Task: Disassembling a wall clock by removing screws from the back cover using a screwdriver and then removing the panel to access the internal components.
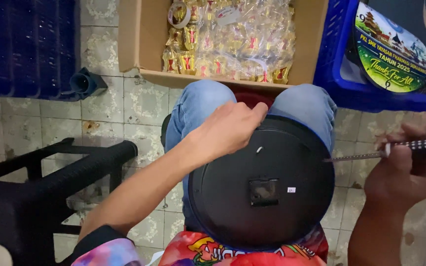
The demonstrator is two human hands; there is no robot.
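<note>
While the round black clock (262, 184) lies back side up on the person's lap, the left hand (230, 128) rests on its upper left edge, fingers curled closed over the rim. The right hand (403, 170) is closed around the handle of a screwdriver (371, 155), and its metal tip touches the right edge of the clock. Beyond the knees stands a cardboard box (144, 37) full of small gold packets, and a blue crate (341, 79) is at its right.
</note>
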